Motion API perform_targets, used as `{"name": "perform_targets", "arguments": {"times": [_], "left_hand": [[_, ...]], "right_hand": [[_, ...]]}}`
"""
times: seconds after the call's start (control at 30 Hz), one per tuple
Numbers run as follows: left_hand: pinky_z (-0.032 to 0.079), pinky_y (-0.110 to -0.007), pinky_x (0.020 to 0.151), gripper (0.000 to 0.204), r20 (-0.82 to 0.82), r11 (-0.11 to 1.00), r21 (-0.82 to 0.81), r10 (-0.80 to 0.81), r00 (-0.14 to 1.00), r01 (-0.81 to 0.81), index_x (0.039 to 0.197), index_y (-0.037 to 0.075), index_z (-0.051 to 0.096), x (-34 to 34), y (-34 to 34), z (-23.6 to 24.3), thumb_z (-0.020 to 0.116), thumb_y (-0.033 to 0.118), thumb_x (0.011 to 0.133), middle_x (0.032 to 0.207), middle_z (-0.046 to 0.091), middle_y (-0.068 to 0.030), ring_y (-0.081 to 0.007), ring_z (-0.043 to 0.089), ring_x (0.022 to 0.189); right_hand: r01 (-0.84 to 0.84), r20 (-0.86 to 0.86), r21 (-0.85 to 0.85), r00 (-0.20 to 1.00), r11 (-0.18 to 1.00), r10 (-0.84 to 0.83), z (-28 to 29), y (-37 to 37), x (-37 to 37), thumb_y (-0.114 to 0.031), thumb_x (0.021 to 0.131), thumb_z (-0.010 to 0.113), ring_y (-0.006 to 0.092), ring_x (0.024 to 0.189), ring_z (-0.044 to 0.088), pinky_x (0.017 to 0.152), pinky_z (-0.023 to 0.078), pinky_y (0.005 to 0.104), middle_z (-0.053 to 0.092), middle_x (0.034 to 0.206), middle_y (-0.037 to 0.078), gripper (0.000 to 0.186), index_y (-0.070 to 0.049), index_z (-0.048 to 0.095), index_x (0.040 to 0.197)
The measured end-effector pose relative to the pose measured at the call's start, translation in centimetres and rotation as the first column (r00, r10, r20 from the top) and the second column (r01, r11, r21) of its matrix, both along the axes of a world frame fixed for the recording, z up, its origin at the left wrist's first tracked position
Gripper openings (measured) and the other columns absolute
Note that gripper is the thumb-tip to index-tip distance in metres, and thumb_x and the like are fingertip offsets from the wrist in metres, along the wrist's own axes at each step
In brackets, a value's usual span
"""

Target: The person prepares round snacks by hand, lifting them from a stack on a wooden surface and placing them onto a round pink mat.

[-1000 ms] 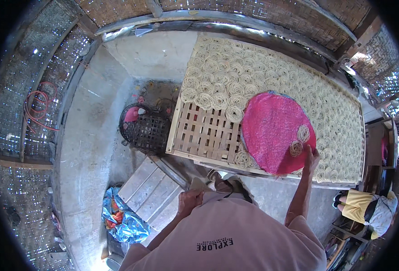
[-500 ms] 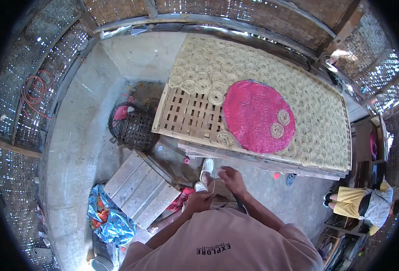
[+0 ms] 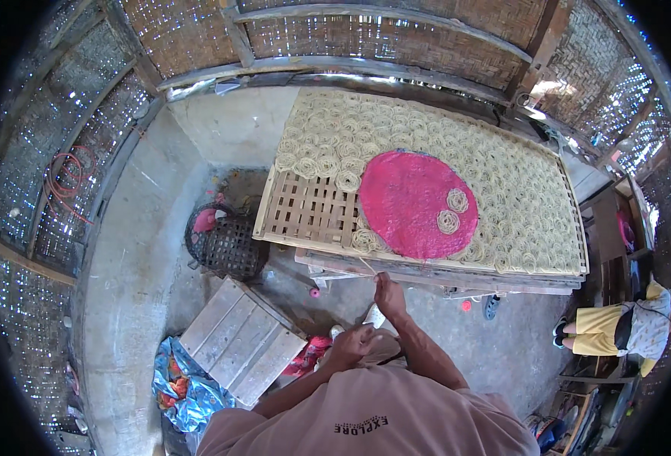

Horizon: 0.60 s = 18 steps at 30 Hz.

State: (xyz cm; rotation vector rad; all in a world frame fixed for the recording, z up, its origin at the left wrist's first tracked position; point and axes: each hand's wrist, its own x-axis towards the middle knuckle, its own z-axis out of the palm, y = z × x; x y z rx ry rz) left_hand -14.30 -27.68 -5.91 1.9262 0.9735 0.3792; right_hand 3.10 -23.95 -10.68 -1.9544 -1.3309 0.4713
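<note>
My right hand [image 3: 389,298] is raised near the front edge of a slatted bamboo rack [image 3: 296,205]. Its fingers pinch a thin pale strand [image 3: 367,265], whose end sticks out toward the rack. Lower and to the left, my left hand [image 3: 353,346] is closed in front of my body; whatever it may hold is hidden. Flat pale coils of strand [image 3: 427,121] cover most of the rack in rows. A round pink sheet [image 3: 404,205] lies over some of them, with two coils [image 3: 449,222] on top. One coil [image 3: 364,240] sits by the sheet's lower left edge.
A dark woven basket [image 3: 229,242] stands left of the rack. Closer to me are a wooden plank box [image 3: 237,338] and a shiny blue plastic sheet [image 3: 191,387]. A person in yellow shorts [image 3: 600,330] is at the far right beside wooden shelves. Woven walls surround the room.
My right hand has moved forward toward the rack with the strand. My left hand has shifted slightly right, and the strand no longer shows stretched between both hands. The view has tilted upward.
</note>
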Motion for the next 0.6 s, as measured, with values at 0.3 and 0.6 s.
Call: {"name": "perform_targets", "arguments": {"times": [0.3, 0.6], "left_hand": [[0.053, -0.036, 0.067, 0.027, -0.030, 0.957, 0.058, 0.287, 0.957, -0.285, 0.104, 0.010, 0.066, -5.5, -0.1, -1.6, 0.065, 0.030, 0.085, 0.091, 0.069, -0.0109, -0.0260, 0.068, 0.077], [0.052, -0.032, 0.068, 0.029, -0.085, 0.715, -0.093, 0.687, 0.722, -0.692, 0.107, 0.002, 0.066, -11.9, -0.9, -4.5, 0.066, 0.017, 0.082, 0.086, 0.070, -0.0162, -0.0222, 0.068, 0.078]], "right_hand": [[0.129, -0.034, 0.044, 0.991, 0.991, -0.127, -2.8, 3.0, 1.0, -0.006, 0.088, 0.049, 0.0419, 0.076, 0.061, 0.063, 0.048, 0.0466, 0.062, 0.079, 0.023, 0.009, -0.003, 0.058, 0.089], [-0.226, 0.141, 0.208, 0.970, 0.952, 0.199, 0.6, 0.8, 1.1, -0.010, 0.087, 0.049, 0.0450, 0.068, 0.059, 0.060, 0.044, 0.0514, 0.059, 0.069, 0.022, 0.009, -0.003, 0.055, 0.089]]}}
